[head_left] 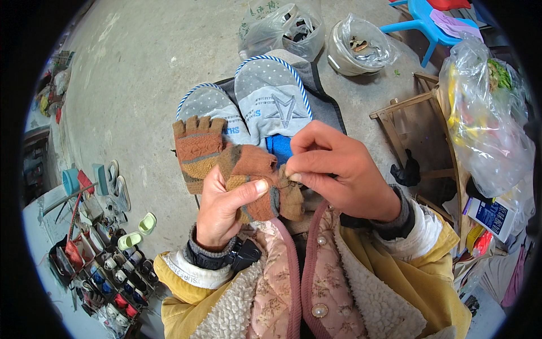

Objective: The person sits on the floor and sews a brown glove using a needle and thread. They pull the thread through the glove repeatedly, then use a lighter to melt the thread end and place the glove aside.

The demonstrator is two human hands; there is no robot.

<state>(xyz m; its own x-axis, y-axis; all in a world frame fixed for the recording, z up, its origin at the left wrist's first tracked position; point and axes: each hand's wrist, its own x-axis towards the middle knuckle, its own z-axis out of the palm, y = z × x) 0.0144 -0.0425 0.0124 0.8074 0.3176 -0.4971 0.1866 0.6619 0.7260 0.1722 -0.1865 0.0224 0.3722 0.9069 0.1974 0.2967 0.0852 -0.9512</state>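
My left hand (pixel 228 206) grips a brown and orange knitted fingerless glove (pixel 257 164), thumb pressed on top of it. At the glove's finger openings, my right hand (pixel 333 164) pinches with thumb and forefinger; whether it holds yarn, a needle or only the edge is too small to tell. A matching fingerless glove (pixel 197 141) lies flat just beyond my left hand. Beyond both hands are grey slippers with white dots and striped blue edging: a left slipper (pixel 212 107) and a right slipper (pixel 271 99). Blue cloth (pixel 279 148) shows between the slippers and my right hand.
Ahead stand a clear plastic bag (pixel 288 31) and a lined bucket (pixel 358 48) of scraps. On the right are a blue stool (pixel 423 22), a wooden frame (pixel 403 107) and a large plastic bag (pixel 480 118). A shoe rack (pixel 121 271) and green slippers (pixel 130 241) are at left.
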